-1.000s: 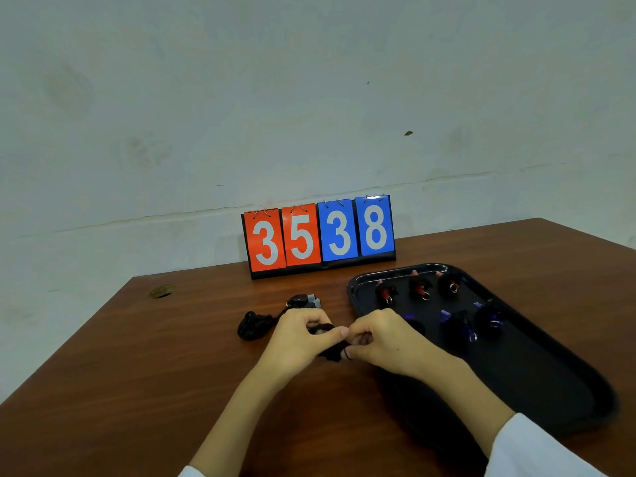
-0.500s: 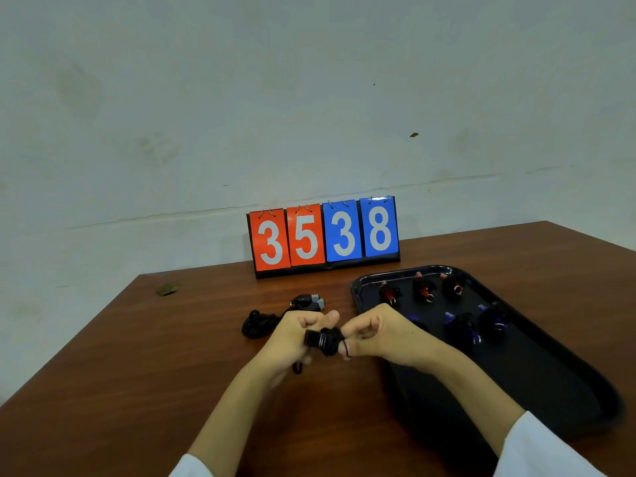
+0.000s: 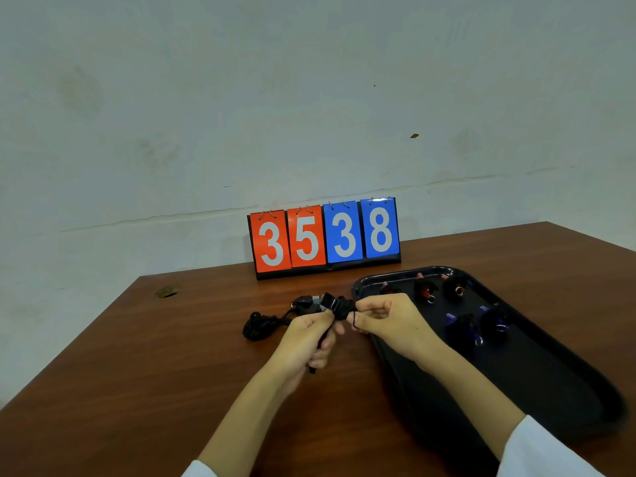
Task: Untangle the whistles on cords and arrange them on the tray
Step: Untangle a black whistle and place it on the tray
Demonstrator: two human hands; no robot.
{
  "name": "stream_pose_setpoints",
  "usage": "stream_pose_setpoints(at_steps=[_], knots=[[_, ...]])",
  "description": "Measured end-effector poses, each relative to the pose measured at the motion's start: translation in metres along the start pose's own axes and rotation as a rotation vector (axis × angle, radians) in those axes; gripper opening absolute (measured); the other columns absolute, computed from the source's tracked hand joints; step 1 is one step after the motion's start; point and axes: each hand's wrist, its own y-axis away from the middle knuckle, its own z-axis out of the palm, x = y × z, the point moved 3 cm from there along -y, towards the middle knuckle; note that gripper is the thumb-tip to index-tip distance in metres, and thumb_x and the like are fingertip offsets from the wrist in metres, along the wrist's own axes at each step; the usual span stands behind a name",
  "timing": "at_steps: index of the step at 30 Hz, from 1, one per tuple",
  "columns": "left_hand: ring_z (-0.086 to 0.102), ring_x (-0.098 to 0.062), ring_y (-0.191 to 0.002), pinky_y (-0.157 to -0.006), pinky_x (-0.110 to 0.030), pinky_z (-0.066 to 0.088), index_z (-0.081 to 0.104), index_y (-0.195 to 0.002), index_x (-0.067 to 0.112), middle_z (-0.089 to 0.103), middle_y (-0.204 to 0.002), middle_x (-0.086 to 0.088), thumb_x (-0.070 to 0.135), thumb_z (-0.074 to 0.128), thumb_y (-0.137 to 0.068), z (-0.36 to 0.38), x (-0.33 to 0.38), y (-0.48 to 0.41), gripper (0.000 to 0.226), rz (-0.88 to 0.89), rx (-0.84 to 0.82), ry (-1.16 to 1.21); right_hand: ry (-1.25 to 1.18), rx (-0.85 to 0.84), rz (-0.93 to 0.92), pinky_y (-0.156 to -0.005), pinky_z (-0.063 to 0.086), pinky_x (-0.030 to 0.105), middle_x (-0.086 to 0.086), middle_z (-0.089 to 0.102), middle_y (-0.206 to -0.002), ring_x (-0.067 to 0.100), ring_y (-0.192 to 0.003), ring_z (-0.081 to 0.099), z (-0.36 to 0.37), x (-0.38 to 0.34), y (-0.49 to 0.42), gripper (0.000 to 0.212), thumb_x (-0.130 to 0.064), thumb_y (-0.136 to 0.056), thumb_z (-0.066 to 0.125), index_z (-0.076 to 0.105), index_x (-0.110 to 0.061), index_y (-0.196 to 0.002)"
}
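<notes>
In the middle of the frame, your left hand [image 3: 309, 335] grips a black whistle [image 3: 328, 302] while your right hand [image 3: 389, 321] pinches its cord [image 3: 342, 310]. The tray [image 3: 537, 380] lies at lower right.

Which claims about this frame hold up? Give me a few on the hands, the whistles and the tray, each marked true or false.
1. The left hand and the right hand both hold the black whistle with its cord. True.
2. The tray holds no whistles. False: red whistles sit in its far row and purple whistles sit nearer.
3. The scoreboard reads 3538. True.
4. The loose cord bundle lies on the tray. False: it lies on the table, left of the hands.
5. The tray is on the person's left. False: it is on the right.
</notes>
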Motion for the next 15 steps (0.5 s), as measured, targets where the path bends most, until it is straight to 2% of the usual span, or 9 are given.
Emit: stream_pose_setpoints(at_steps=[2,6,11,15], knots=[[0.026,-0.007,-0.038,-0.038,-0.020,0.018,0.059,-0.076,0.009,0.038,-0.050,0.003,0.030,0.042,-0.099,-0.001,-0.002,-0.001,0.035,0.001,0.004,-0.014,0.041,0.084,0.025,-0.074,0.053,0.020,0.002,0.070,-0.082,0.014,-0.081,0.066,-0.003,0.004,-0.001,0.006,-0.015,-0.082,0.068,0.071,-0.019,-0.086],[0.026,-0.007,-0.038,-0.038,-0.019,0.020,0.058,-0.075,0.010,0.039,-0.049,0.004,0.032,0.046,-0.097,0.002,-0.003,0.000,0.034,-0.005,0.024,-0.085,0.133,0.247,0.064,-0.074,0.052,0.020,-0.003,0.068,-0.080,0.007,-0.077,0.063,-0.012,0.009,-0.001,0.010,-0.019,-0.080,0.070,0.071,-0.018,-0.090],[0.033,-0.005,-0.037,-0.039,-0.019,0.028,0.066,-0.079,0.008,0.045,-0.052,0.001,0.025,0.055,-0.094,0.003,-0.002,0.000,0.025,0.071,0.196,-0.313,0.360,0.294,0.033,-0.072,0.047,0.015,-0.011,0.065,-0.077,0.001,-0.074,0.058,-0.008,0.010,0.002,0.010,-0.025,-0.082,0.069,0.071,-0.018,-0.088],[0.045,0.000,-0.043,-0.048,-0.018,0.038,0.063,-0.072,0.022,0.055,-0.057,0.008,0.023,0.060,-0.091,0.001,0.002,0.001,0.019,0.184,0.299,-0.499,0.448,0.294,0.024,-0.070,0.045,0.011,-0.014,0.062,-0.074,-0.002,-0.071,0.057,-0.009,0.008,0.003,0.008,-0.027,-0.083,0.068,0.070,-0.021,-0.088]])
